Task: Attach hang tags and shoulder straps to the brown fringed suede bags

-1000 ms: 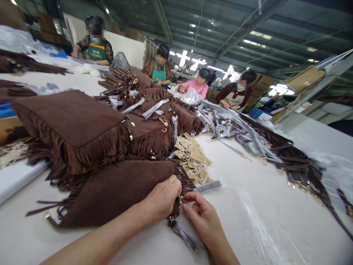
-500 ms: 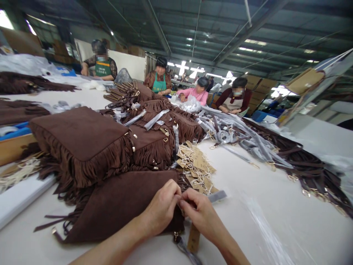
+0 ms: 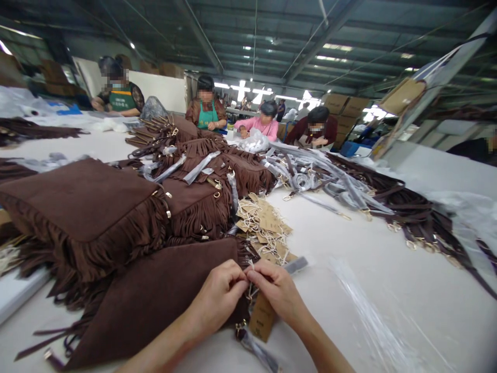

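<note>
A brown fringed bag (image 3: 155, 295) lies flat in front of me, its flap up. At its right edge my left hand (image 3: 221, 292) and my right hand (image 3: 276, 290) meet, fingertips pinched together. A white tag string (image 3: 251, 264) pokes up between the fingertips. From it a tan hang tag (image 3: 262, 317) hangs below my right hand. A metal clasp with a plastic-wrapped strap (image 3: 258, 348) lies just under the tag. The exact grip of my left fingertips on the string is partly hidden.
More fringed bags (image 3: 81, 199) are stacked behind and to the left. A heap of tan tags with strings (image 3: 266, 223) lies beyond my right hand. Plastic-wrapped straps (image 3: 345, 186) spread to the right, near clear plastic strips (image 3: 361, 300). Several people (image 3: 207, 109) work across the table.
My view has turned slightly right, so the scene slides left. The hanging tag shows more fully, and the white string now stands up between my fingertips.
</note>
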